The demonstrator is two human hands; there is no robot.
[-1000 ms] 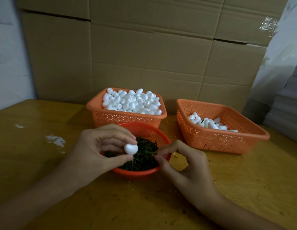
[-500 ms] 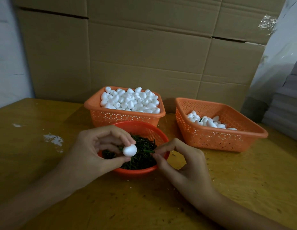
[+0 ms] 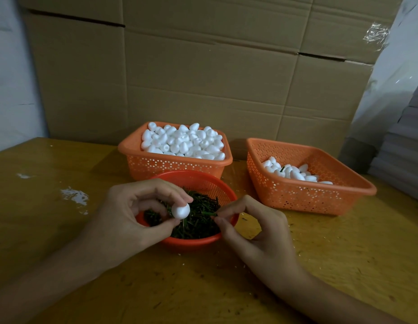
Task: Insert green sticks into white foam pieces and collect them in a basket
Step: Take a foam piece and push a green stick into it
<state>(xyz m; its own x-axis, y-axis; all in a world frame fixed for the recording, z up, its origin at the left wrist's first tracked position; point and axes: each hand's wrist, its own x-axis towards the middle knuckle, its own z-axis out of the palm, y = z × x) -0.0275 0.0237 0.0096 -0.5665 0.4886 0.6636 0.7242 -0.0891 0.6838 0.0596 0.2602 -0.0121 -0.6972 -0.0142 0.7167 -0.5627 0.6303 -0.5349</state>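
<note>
A white foam piece [image 3: 180, 210], egg-shaped, is pinched between thumb and fingertips of the left hand [image 3: 130, 218], above the near rim of the round red basket [image 3: 196, 242] that holds the loose sticks [image 3: 198, 220]. Its long axis cannot be told with confidence; one rounded end faces right. A single green stick [image 3: 209, 214] is pinched in the right hand [image 3: 254, 230], lying roughly level, long axis left to right, free tip pointing left at the foam piece and a little apart from it. Insertion is judged not yet done. Likely faults: an off-centre entry could send the tip out through the side of the soft foam; a thin stick may bend or slip in the pinch if pushed at an angle; too firm a squeeze could dent the foam. At the far centre of the worktop [image 3: 63, 230] stands a rectangular orange basket [image 3: 170, 166] heaped with bare foam pieces [image 3: 182, 142]. The orange basket on the right [image 3: 308, 197] holds a few finished pieces [image 3: 294, 173], one showing a green stick. Cardboard boxes [image 3: 203, 78] stand behind.
</note>
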